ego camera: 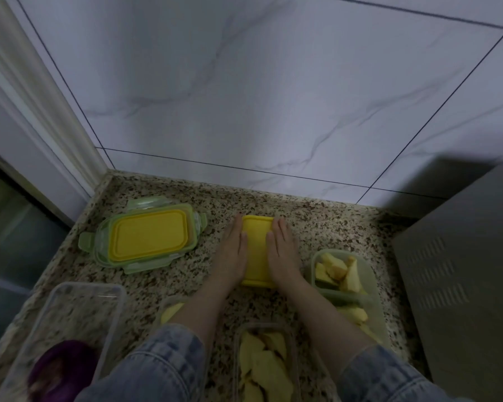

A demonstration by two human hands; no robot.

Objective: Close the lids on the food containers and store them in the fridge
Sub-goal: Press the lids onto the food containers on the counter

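Faded blue denim sleeves [163, 364] with stitched cuffs were worn on both arms, pushed back from the wrists. The left hand [233, 256] and right hand [282, 256] were left bare.

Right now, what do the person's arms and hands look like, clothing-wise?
Both arms wear blue denim sleeves with stitched cuffs, pushed up so the forearms are bare. The left hand and right hand are bare: no gloves, rings, watch or bracelets visible. No markings show on the denim.

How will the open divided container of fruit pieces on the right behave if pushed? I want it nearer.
The divided container looks flat and wide, so it should slide, not tip. It has no lid, so loose fruit pieces may shift. The speckled counter looks smooth, so it likely slides easily.
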